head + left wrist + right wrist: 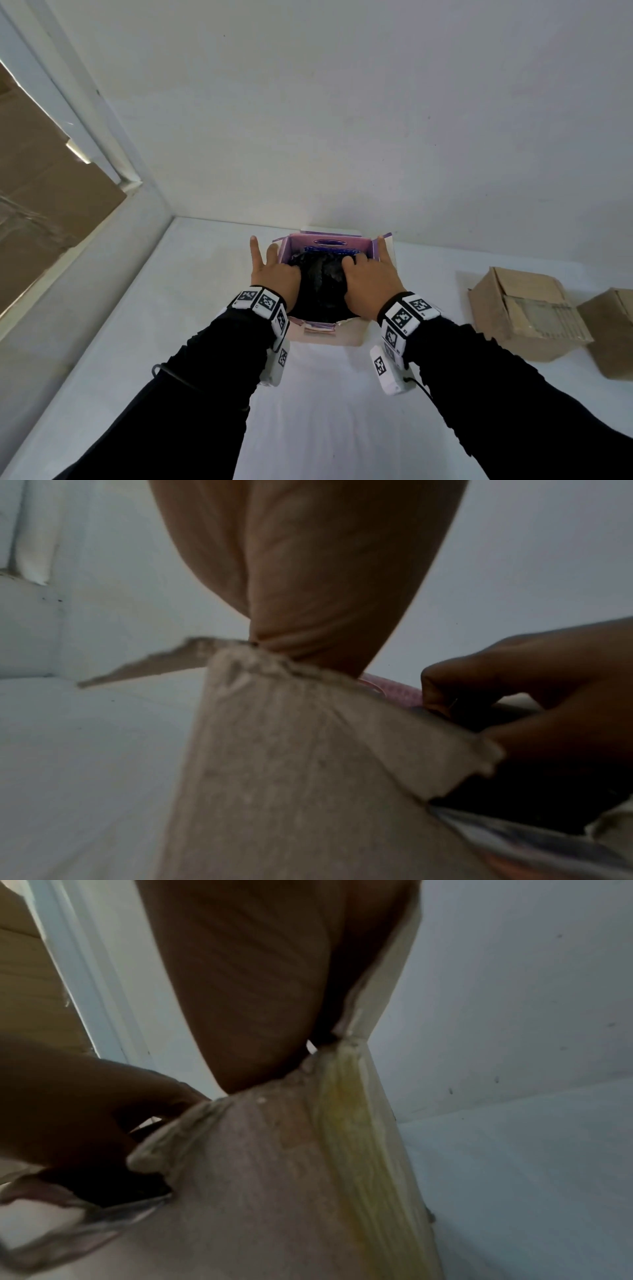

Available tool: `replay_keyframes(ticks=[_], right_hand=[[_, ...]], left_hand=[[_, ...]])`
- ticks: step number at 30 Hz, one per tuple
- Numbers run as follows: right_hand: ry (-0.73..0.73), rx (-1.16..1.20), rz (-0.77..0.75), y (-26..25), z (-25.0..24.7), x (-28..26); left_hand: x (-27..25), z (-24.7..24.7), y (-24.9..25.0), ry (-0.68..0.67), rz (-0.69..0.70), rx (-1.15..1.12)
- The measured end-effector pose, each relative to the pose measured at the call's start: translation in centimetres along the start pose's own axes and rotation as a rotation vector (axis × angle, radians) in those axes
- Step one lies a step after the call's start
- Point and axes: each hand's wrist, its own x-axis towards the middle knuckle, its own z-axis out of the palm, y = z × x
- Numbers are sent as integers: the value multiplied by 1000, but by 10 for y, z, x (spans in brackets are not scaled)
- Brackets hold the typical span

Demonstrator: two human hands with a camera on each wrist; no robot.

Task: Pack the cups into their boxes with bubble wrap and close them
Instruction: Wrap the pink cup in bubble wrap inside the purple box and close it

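Both hands are down in the open purple box (329,244) mid-table, left hand (274,274) and right hand (371,279) with fingers spread, pressing the dark wrapped bundle (320,284) lying between and beneath them, flaps still up.

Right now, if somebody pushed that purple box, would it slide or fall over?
Probably slide: the purple box sits flat on the smooth white table. It likely feels light, being thin card. Its torn edges suggest walls that bend easily. With the left hand and right hand on the dark bundle inside, tipping seems unlikely.
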Motion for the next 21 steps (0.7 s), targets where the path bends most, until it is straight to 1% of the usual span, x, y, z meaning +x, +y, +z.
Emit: replay_keyframes(ticks=[3,6,8,9,11,13,14,16,19,21], right_hand=[[-48,53,21,-5,5,3],[-165,124,27,-5,0,7],[-225,120,25,-4,-7,12],[-231,104,28,-3,-13,15],[-159,80,19,-1,-23,23],[-75,113,-38,-4,-27,35],[-76,148,-74,-6,-25,40],[-128,208,-123,-11,-18,49],[-265,256,-121,-15,-5,55],[-306,271,-114,-15,-3,56]], left_hand=[[2,2,3,-15,-8,14],[-2,5,4,12,1,48],[-6,4,4,21,9,54],[-7,4,3,23,15,58],[-9,2,1,22,18,60],[-10,0,0,41,14,50],[-10,1,1,52,16,40],[-8,4,2,84,11,34],[-8,4,2,88,1,17],[-9,3,0,95,-4,-4]])
